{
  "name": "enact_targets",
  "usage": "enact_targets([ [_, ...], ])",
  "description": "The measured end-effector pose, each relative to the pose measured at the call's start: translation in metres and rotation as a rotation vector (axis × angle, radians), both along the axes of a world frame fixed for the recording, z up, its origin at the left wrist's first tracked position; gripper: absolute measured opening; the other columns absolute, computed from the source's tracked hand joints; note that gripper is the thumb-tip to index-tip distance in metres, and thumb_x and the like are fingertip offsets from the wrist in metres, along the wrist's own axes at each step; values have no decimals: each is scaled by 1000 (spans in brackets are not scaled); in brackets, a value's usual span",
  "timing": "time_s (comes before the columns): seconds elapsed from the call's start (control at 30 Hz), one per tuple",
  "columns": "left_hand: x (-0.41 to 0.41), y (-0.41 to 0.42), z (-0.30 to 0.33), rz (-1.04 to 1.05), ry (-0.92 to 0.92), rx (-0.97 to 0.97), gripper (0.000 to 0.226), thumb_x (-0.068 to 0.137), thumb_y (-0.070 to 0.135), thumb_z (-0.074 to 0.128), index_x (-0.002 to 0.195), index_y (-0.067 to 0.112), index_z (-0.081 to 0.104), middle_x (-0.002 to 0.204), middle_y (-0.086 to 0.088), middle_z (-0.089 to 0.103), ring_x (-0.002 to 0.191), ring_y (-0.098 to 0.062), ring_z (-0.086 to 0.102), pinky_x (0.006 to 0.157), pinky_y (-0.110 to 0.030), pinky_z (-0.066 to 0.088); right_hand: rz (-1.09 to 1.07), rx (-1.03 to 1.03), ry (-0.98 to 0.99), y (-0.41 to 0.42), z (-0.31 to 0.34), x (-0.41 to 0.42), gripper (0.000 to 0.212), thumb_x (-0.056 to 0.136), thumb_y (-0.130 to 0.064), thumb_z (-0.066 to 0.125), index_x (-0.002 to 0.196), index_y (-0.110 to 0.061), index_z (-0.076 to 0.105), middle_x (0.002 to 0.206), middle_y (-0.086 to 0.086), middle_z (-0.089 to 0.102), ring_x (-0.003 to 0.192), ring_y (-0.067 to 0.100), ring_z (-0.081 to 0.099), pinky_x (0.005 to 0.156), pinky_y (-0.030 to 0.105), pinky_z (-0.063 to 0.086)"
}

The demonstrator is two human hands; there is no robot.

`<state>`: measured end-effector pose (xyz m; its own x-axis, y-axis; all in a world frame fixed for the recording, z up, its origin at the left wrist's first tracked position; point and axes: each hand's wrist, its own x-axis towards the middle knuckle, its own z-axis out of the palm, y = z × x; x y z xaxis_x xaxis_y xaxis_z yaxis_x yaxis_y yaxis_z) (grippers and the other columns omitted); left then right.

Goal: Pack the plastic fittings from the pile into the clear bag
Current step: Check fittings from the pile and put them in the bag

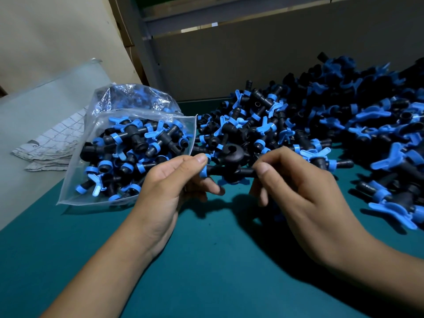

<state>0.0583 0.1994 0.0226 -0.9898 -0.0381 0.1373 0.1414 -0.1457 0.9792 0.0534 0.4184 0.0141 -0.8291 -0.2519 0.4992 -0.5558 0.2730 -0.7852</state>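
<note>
The black plastic T-fitting with blue collars and a blue wing clip is in your hands, held level above the green table, just in front of the pile's near edge and not yet in the bag.

Progress, as I judge it: clear plastic bag at 9 o'clock from the fitting lies on its side, already holding a good many fittings, maybe around half full. Its mouth seems to face the pile. The loose pile of black-and-blue fittings from 12 to 3 o'clock is large, so most of the job is left.

Grip: your left hand pinches the blue collar on the fitting's left end between thumb and fingers. Your right hand pinches the bare black right end the same way, narrow. Both are closed on that one part.

Beyond the bag at 9 o'clock: folded grey cloth and a pale sheet leaning on the wall.
</note>
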Motion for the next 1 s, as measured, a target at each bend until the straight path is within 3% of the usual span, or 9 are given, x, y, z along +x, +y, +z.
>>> enact_targets([
  [0.1, -3, 1, -2, -14, -29, -31, 24, 87, 41, 76, 66, 29, 71, 70, -15, 72, 80, -33, 76, 61, -24, 55, -14, -13, -37, 1, -2, -3, 27, 106, -41, 51, 89, -24, 64, 72, -3, 70, 68, 15, 66, 62, 24, 47],
  [0.23, -6, -8, -5, -63, 33, 28, 18, 80, 32, 79, 94, 22, 75, 92, -10, 75, 88, -19, 73, 67, -25, 55, -25, 34, 31, 1, -5, -4, 4, 102, -32, 62, 105, -30, 63, 86, -8, 67, 83, 15, 66, 68, 17, 46],
  [0.37, -7, -13, -6, -83, 98, -41, 32, 75, 18, 83, 106, 18, 77, 111, -11, 75, 98, -18, 66, 80, -25, 56, -47, -10, 31, 5, -6, -9, 29, 91, -7, 76, 102, -32, 67, 82, -11, 58, 77, 16, 59, 73, 18, 42],
  [0.47, -7, -10, -4, -38, 60, -51, 28, 81, 24, 85, 106, 13, 78, 95, -12, 75, 86, -22, 69, 68, -25, 55, -46, -81, -39, 3, -6, -8, 11, 95, -30, 73, 105, -30, 68, 73, -7, 60, 64, 11, 57, 62, 22, 44],
  [0.57, -7, -3, -2, 3, 31, -50, 25, 87, 33, 78, 98, 11, 81, 74, -12, 70, 67, -18, 65, 55, -22, 50, -88, 3, -10, 3, -10, -6, 26, 97, -52, 60, 103, -27, 67, 75, -3, 69, 60, 12, 60, 57, 30, 48],
  [0.7, -6, -6, 6, 47, 64, -5, 15, 88, 22, 73, 93, 11, 81, 79, -8, 71, 70, -14, 64, 55, -21, 45, -157, 127, 33, 1, -8, -2, 30, 92, -59, 58, 111, -37, 64, 90, -17, 73, 70, 9, 67, 65, 26, 49],
  [0.8, -3, -21, 20, 313, 247, -24, 7, 89, 21, 73, 87, 16, 78, 80, -5, 68, 67, -11, 58, 55, -20, 44, -204, 159, 69, -2, -9, -3, 32, 90, -57, 61, 115, -38, 63, 98, -27, 71, 83, 0, 67, 72, 15, 47],
  [0.9, 4, -44, 36, 772, 574, -314, 9, 92, 15, 73, 84, 17, 70, 72, 10, 62, 67, -3, 54, 63, -17, 44, -210, 175, 78, -4, -9, -2, 26, 91, -52, 63, 113, -37, 63, 98, -27, 70, 77, 5, 66, 69, 15, 46],
  [1.0, 11, -66, 48, 1082, 676, -503, 13, 92, 23, 72, 83, 27, 64, 65, 16, 54, 61, 1, 49, 61, -16, 38, -209, 195, 77, -4, -8, 0, 22, 93, -47, 62, 112, -35, 62, 98, -25, 69, 70, 8, 64, 64, 15, 45],
])
